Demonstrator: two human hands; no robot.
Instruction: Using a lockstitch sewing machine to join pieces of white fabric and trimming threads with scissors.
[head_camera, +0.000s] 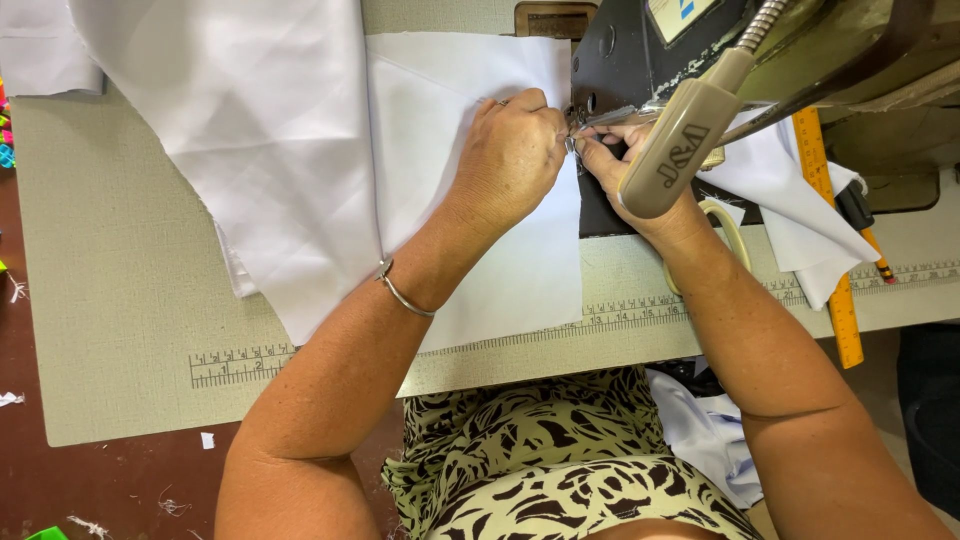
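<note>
The left hand (515, 160) rests knuckles-up on the white cloth (300, 130), its fingers curled together and pinching at the cloth's edge right by the needle area (575, 125) of the sewing machine (640, 50). A ring shows on one finger, and a thin bangle (400, 292) circles the wrist. The right hand (625, 165) meets it from the right, fingertips pressed close against those of the left; a lamp head (680, 150) on a flexible neck hides most of this hand, so I cannot tell exactly what its fingers grip.

The cloth spreads left and far across the grey table (110, 280), one layer folded over another, its near edge reaching the printed ruler strip (240, 365) along the table's near side. To the right of the machine lie more white pieces (800, 215), a yellow ruler (830, 230) running near to far, a pencil (872, 250), and a loop of tape measure (730, 230) just beside the right wrist.
</note>
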